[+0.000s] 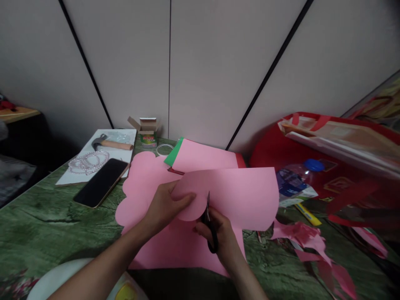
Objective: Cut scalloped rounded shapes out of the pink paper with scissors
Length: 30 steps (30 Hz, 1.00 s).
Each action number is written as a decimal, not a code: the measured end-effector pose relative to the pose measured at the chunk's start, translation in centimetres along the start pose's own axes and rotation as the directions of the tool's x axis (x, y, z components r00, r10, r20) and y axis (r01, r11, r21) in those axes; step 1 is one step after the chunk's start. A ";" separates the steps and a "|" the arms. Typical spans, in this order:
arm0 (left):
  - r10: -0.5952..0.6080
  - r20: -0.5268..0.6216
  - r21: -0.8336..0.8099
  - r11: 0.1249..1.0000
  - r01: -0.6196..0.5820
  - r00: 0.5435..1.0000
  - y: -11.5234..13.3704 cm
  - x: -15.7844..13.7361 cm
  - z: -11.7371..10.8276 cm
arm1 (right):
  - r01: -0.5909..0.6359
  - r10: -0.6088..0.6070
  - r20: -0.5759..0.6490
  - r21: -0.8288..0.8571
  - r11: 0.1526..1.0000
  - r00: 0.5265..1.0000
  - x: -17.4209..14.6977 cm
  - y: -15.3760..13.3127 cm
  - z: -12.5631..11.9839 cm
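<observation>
My left hand [168, 204] pinches a sheet of pink paper [243, 196] near its left end, thumb on top. That end has a rounded, cut edge. In my right hand [220, 233] is a pair of black-handled scissors [211, 229], fingers through the loops. Its blades meet the paper just right of the rounded part. Underneath lie more pink paper pieces: round cut-outs [133, 210] at the left and a large flat sheet [181, 254] below my hands. Behind, a pink sheet [209, 153] rests over green and red paper.
A phone [101, 183], a hammer [117, 144], beaded strands [89, 162] and a small open box [148, 135] stand left. On the right are a red bag [271, 141], a water bottle [296, 177], a yellow tube-like item [308, 213] and pink paper scraps [308, 239]. A grey wall rises behind.
</observation>
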<state>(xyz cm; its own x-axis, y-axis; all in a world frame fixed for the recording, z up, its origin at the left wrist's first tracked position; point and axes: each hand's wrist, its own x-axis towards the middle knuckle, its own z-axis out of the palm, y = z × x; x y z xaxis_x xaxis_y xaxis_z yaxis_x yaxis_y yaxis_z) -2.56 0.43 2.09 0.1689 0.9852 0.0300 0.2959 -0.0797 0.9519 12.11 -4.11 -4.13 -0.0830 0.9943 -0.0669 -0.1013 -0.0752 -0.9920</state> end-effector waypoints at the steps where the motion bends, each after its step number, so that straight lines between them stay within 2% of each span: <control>1: 0.004 0.002 0.001 1.000 -0.004 1.000 0.0 0.0 0.0 | -0.004 0.004 0.000 -0.004 1.000 1.000 0.0 0.0 0.0; 21: 0.020 0.019 0.007 1.000 -0.020 1.000 -0.2 0.3 -0.1 | -0.002 0.001 -0.010 -0.056 0.998 1.000 -0.4 -0.7 0.3; 30: 0.061 0.028 0.026 0.998 -0.062 0.998 -0.1 0.2 -0.5 | 0.007 -0.007 0.000 -0.015 1.000 1.000 -0.5 -0.1 0.3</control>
<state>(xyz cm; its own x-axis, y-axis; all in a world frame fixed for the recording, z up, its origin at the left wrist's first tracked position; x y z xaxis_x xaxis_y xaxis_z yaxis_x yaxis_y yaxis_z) -3.00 0.74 2.19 0.2130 0.9738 0.0792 0.3096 -0.1442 0.9399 11.89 -4.66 -4.00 -0.0822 0.9948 -0.0597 -0.0873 -0.0668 -0.9939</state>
